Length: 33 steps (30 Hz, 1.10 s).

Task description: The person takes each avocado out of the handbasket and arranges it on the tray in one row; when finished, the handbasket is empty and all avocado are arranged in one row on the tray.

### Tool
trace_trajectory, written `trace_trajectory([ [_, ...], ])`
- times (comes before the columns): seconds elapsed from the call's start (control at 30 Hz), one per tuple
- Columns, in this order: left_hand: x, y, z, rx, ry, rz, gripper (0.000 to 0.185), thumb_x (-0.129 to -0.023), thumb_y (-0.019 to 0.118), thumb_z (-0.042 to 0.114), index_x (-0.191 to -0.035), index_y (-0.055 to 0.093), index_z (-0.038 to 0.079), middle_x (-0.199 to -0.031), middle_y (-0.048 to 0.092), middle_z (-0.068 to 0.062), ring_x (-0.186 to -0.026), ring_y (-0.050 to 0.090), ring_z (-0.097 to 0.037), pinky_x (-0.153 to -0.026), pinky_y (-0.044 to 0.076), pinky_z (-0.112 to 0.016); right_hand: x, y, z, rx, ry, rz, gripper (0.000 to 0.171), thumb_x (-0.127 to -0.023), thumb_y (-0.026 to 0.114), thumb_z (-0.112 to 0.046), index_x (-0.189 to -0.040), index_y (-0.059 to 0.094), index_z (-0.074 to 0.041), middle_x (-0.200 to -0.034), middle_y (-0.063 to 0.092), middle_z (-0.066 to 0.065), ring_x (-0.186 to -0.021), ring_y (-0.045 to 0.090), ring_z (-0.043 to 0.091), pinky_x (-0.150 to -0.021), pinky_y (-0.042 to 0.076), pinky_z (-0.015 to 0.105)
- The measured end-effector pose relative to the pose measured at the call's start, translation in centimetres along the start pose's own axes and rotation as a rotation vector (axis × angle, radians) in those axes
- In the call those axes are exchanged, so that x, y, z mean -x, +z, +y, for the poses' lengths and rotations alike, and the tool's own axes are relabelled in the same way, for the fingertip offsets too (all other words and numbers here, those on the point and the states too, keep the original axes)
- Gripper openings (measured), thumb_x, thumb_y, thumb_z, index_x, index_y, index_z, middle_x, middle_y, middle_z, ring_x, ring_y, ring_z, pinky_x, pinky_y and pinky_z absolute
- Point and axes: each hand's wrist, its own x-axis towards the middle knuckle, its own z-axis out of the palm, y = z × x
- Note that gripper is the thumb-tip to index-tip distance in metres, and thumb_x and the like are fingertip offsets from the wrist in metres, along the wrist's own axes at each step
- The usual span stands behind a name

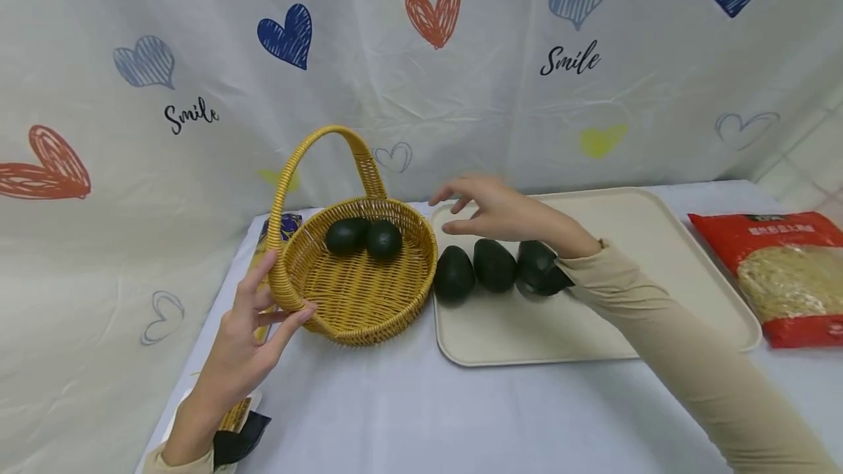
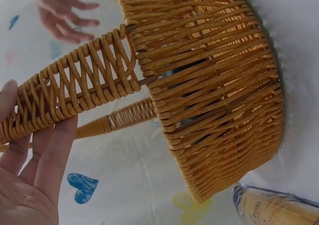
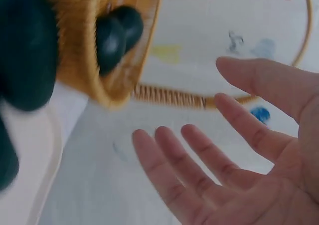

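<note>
Item: avocados, 5 total.
- 2 in basket (image 1: 358,280), far side of floor, touching each other.
- 3 on tray (image 1: 658,240), in a row along its near-left part, just right of basket: left avocado (image 1: 454,273), mid avocado (image 1: 494,264), right avocado (image 1: 538,268) partly under sleeve.

R hand (image 1: 500,209): fingers spread, holding nothing, palm down, hovering over tray's back-left corner. Row lies just below and toward the person from it; left avocado sits nearest the fingertips. Long axes run roughly front-to-back, narrow ends away.

L hand (image 1: 246,335): fingers straight, touching basket rim at handle base; no curl round it. Farther from row than R.

Look: dark green, near black, matte, pear-shaped.
</note>
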Motion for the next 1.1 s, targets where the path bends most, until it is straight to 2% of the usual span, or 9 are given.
trace_trajectory([
  [0.23,0.0,0.0,0.0,0.001,-0.010,0.001,0.099,-0.081,0.081,-0.017,-0.161,0.024,-0.002,-0.099,0.078,-0.012,-0.095,0.072,-0.007,-0.083,0.059,-0.015,-5.0,3.3,-0.8,-0.001,-0.048,-0.051,0.037,-0.098,0.074,-0.009,-0.132,0.064,0.002,-0.133,0.064,0.018,-0.118,0.065,0.039,-0.098,0.058,0.044],
  [0.47,0.0,-0.1,0.1,-0.009,-0.008,-0.001,0.098,-0.083,0.081,-0.014,-0.161,0.023,-0.002,-0.100,0.078,-0.012,-0.095,0.073,-0.009,-0.083,0.059,-0.015,-8.5,6.1,0.2,0.006,-0.013,-0.101,0.042,-0.099,0.071,-0.006,-0.138,0.059,0.004,-0.140,0.059,0.023,-0.124,0.058,0.040,-0.107,0.050,0.047],
  [0.73,0.1,-0.1,0.0,0.016,-0.020,-0.001,0.099,-0.081,0.081,-0.016,-0.161,0.024,-0.002,-0.101,0.078,-0.013,-0.097,0.072,-0.006,-0.081,0.059,-0.015,-10.0,7.9,0.6,0.046,0.078,-0.226,0.050,-0.103,0.067,-0.011,-0.149,0.051,0.000,-0.151,0.048,0.021,-0.138,0.049,0.037,-0.113,0.046,0.043],
  [0.83,0.1,-0.1,0.1,0.007,-0.022,0.001,0.101,-0.079,0.081,-0.018,-0.161,0.025,-0.002,-0.101,0.078,-0.014,-0.096,0.072,-0.006,-0.081,0.059,-0.015,-10.4,8.2,0.6,0.081,0.115,-0.283,0.056,-0.104,0.067,-0.015,-0.155,0.046,-0.002,-0.158,0.044,0.018,-0.147,0.040,0.033,-0.119,0.040,0.042],
  [0.97,0.0,-0.2,0.2,0.002,-0.023,-0.003,0.101,-0.079,0.081,-0.019,-0.161,0.024,-0.001,-0.101,0.078,-0.013,-0.095,0.073,-0.007,-0.081,0.059,-0.015,-10.5,8.4,0.5,0.141,0.146,-0.388,0.063,-0.105,0.065,-0.018,-0.161,0.038,-0.005,-0.166,0.030,0.019,-0.154,0.029,0.030,-0.122,0.036,0.040],
  [1.1,-0.2,-0.2,0.3,0.012,-0.021,-0.006,0.102,-0.078,0.080,-0.020,-0.161,0.025,-0.002,-0.099,0.078,-0.012,-0.095,0.073,-0.007,-0.081,0.059,-0.015,-10.2,8.6,0.4,0.158,0.145,-0.408,0.061,-0.106,0.063,-0.017,-0.161,0.039,-0.006,-0.166,0.023,0.021,-0.150,0.034,0.030,-0.119,0.039,0.039],
])
